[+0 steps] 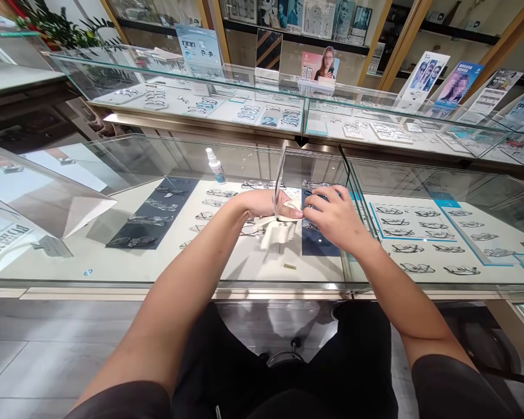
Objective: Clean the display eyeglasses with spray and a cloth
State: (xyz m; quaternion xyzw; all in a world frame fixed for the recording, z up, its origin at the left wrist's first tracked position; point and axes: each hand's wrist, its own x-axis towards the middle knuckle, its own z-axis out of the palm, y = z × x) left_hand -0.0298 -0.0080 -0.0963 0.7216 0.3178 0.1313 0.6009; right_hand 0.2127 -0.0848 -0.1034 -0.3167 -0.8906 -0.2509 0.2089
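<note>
My left hand (pixel 268 203) is closed around a cream cleaning cloth (pixel 276 231), and its thumb points toward my right hand. A pair of eyeglasses (pixel 280 174) is held between both hands above the glass counter, its two temples sticking up and away from me. The front of the frame is mostly hidden by fingers and cloth. My right hand (pixel 334 215) has its fingers bent and pinched at the right part of the glasses, close to the left thumb. A white spray bottle (pixel 216 167) stands on the counter beyond my left forearm.
Under the glass of the display counter (pixel 244 285) lie rows of eyeglasses, some on a dark mat (pixel 155 212). A small gold-coloured piece (pixel 290 266) lies near the front. A tilted mirror-like panel (pixel 48 186) stands left. Another glass showcase (pixel 192 87) with upright cards runs behind.
</note>
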